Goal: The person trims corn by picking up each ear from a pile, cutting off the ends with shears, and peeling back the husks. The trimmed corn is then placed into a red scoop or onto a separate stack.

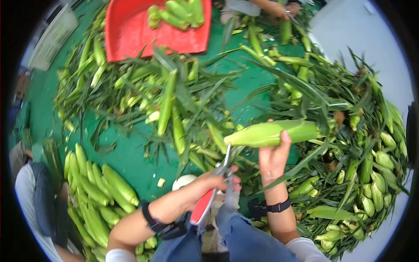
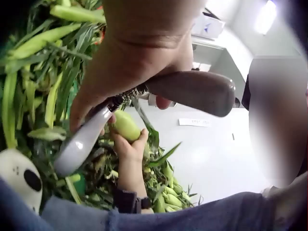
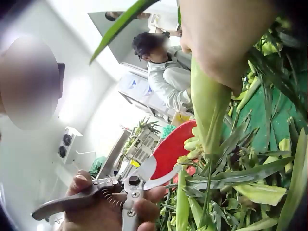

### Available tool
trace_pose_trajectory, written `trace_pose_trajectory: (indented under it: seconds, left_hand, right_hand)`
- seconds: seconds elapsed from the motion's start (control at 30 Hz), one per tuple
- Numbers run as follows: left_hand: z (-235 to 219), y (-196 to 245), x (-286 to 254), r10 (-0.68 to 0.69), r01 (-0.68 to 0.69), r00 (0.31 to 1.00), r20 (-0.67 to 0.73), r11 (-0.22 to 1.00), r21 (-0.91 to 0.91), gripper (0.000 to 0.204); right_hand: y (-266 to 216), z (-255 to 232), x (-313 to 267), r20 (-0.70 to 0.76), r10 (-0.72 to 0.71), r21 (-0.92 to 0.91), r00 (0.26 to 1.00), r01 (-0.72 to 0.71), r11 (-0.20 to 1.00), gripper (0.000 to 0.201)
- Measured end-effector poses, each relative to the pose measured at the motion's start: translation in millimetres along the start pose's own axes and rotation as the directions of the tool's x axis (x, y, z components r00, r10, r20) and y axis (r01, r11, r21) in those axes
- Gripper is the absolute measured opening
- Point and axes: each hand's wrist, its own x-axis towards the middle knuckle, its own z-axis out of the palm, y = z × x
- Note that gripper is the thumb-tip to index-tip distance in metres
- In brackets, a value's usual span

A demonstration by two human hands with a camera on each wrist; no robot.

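Observation:
My left hand [image 1: 205, 185] grips a pair of pruning shears [image 1: 201, 206] with red and grey handles. Their blades [image 3: 153, 176] stand apart in the right wrist view. In my right hand [image 1: 274, 159] lies a green ear of corn [image 1: 257, 133] in its husk, held roughly level, fingers behind it and thumb in front. The narrow left end of the ear is close to the tips of the shears in the head view. Long leaves trail from its other end. In the right wrist view the hand covers the top of the ear [image 3: 209, 106].
Cut leaves and husks [image 1: 192, 94] litter the green floor. A red scoop [image 1: 157, 41] with several ears stands ahead. Trimmed ears [image 1: 94, 187] are heaped at lower left, leafy ears [image 1: 371, 187] at right. Another person's hand [image 1: 275, 8] works at the top. A white crate [image 1: 54, 39] stands upper left.

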Motion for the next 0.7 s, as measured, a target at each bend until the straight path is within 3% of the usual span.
trace_pose_trajectory:
  seconds: [0.03, 0.1, 0.23, 0.37, 0.4, 0.43, 0.47, 0.5, 0.53, 0.63, 0.67, 0.7]
  left_hand:
    - [0.3, 3.1, 6.1, 0.029, -0.028, 0.999, 0.022, 0.998, -0.047, 0.059]
    - [-2.3, 10.8, 15.5, 0.070, -0.068, 0.997, 0.024, 0.995, -0.071, 0.058]
    - [0.3, 13.8, 12.3, 0.169, -0.165, 0.983, -0.069, 0.985, 0.058, 0.043]
    - [-7.6, 9.6, 3.7, 0.137, -0.091, 0.984, -0.114, 0.935, 0.342, 0.029]
    - [-5.7, 8.2, -1.4, 0.171, -0.093, 0.977, -0.129, 0.882, 0.461, 0.034]
    - [-2.6, 9.7, -2.9, 0.368, -0.144, 0.920, -0.137, 0.640, 0.755, 0.039]
    - [-0.4, 10.6, -5.0, 0.543, -0.122, 0.837, -0.069, 0.308, 0.943, 0.044]
    - [0.0, 12.1, -6.4, 0.670, -0.034, 0.740, 0.067, -0.062, 0.998, 0.049]
    - [-9.6, 16.9, 1.6, 0.710, -0.085, 0.653, 0.263, -0.277, 0.957, 0.067]
    - [-12.8, 22.2, 12.4, 0.726, -0.192, 0.615, 0.307, -0.239, 0.952, 0.071]
    - [-11.4, 23.7, 13.3, 0.688, -0.167, 0.686, 0.239, -0.171, 0.971, 0.072]
    - [-17.3, 20.2, 22.5, 0.746, -0.254, 0.579, 0.330, -0.220, 0.942, 0.072]
  right_hand:
    - [0.7, 4.4, -6.1, 0.051, 0.027, 0.011, 0.998, -0.028, 1.000, 0.051]
    - [6.9, 3.7, -9.0, 0.194, -0.048, 0.031, 0.980, 0.043, 0.999, 0.051]
    - [4.4, 9.3, -0.9, 0.323, 0.011, -0.030, 0.946, -0.002, 1.000, 0.055]
    - [6.7, 6.3, 11.6, 0.140, 0.026, -0.059, 0.990, -0.017, 0.998, 0.047]
    - [6.3, 5.6, 15.6, 0.090, 0.028, -0.081, 0.996, -0.021, 0.997, 0.047]
    - [5.6, 2.3, 15.5, 0.031, 0.034, -0.104, 0.999, -0.031, 0.994, 0.046]
    - [5.3, -0.5, 13.3, -0.032, 0.042, -0.125, 0.999, -0.046, 0.991, 0.046]
    - [5.5, 1.7, 6.8, -0.048, 0.050, -0.156, 0.998, -0.057, 0.986, 0.046]
    - [5.6, 9.0, -3.0, -0.061, 0.055, -0.185, 0.997, -0.066, 0.981, 0.045]
    - [7.7, 18.5, -21.6, -0.018, 0.057, -0.267, 0.998, -0.060, 0.962, 0.046]
    - [7.3, 17.3, -23.8, 0.014, 0.086, -0.293, 0.996, -0.078, 0.953, 0.046]
    - [9.1, 19.0, -26.2, 0.049, 0.108, -0.313, 0.993, -0.087, 0.946, 0.046]
